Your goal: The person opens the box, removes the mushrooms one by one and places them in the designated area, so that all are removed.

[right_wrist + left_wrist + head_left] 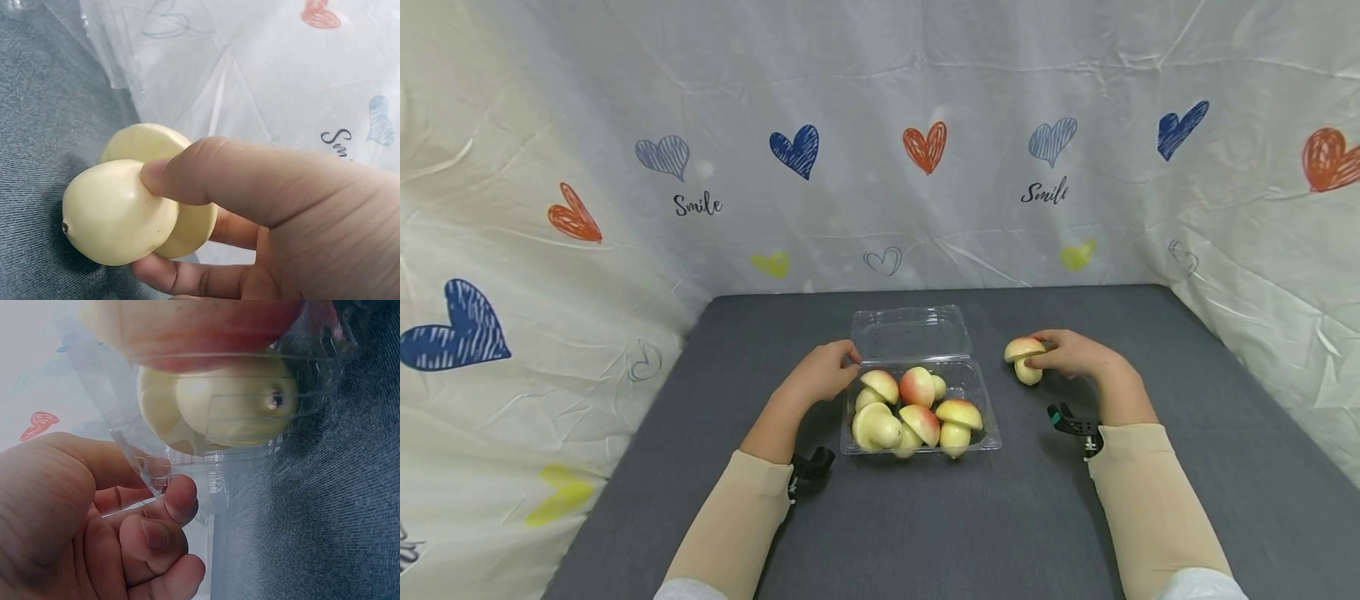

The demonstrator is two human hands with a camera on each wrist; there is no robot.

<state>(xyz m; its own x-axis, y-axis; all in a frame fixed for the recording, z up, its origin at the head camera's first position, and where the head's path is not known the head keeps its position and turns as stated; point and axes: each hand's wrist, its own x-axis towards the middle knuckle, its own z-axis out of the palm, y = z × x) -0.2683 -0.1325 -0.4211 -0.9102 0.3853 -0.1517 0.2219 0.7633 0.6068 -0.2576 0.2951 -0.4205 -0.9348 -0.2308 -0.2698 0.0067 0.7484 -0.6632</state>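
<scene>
1. Clamshell [983, 400] open, lid [910, 333] tipped back: five mushrooms [917, 423] in, loose mushroom [1022, 348] out on its right. My read: nearly done, only that one left.
2. Right hand [1075, 354] pinches the loose mushroom, thumb [181, 178] on stem [112, 212]; can't tell if it clears the counter [910, 525].
3. Left hand [822, 372] curled, pinching clamshell at back left. Both forearms [730, 521] angle inward.

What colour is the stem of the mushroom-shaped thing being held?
The smooth, rounded stem is pale yellow, clearest in the right wrist view.
</scene>
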